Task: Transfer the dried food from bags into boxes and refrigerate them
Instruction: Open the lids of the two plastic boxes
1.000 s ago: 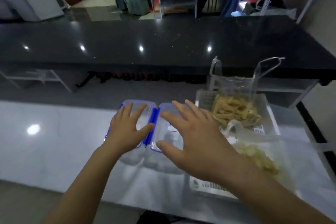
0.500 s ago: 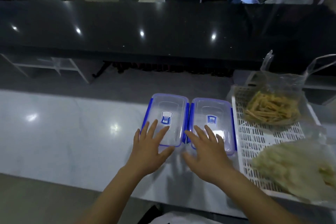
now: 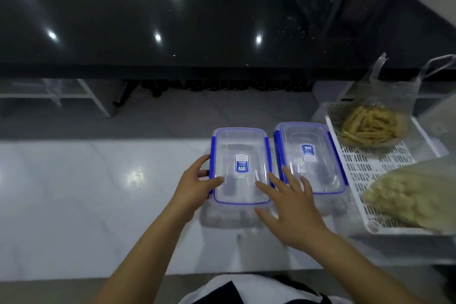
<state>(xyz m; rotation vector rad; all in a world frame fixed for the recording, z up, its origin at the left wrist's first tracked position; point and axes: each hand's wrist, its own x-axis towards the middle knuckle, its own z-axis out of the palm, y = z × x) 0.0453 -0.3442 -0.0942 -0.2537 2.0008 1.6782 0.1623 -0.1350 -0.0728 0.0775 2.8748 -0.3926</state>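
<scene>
A white slatted tray sits at the right of the pale worktop, carrying two clear bags: one of yellow-brown sticks at the far end, one of pale pieces at the near end. A black counter runs across behind. Nothing lies between the hands and the boxes.

Two clear boxes with blue-edged lids lie side by side just left of the tray, lids on. The left box is slightly apart from the right box, which is just beside the tray's edge.

The left hand grips the left box at its near left side, thumb on the lid and fingers curled round the blue clip. The right hand is spread open, fingers apart, its index fingertip on the near right part of the left box's lid and the other fingers over the near left corner of the right box.

Half a second ago both hands lay flat and open at the boxes' near ends and the boxes touched; now the left hand has closed on its box and a gap shows between the two.
</scene>
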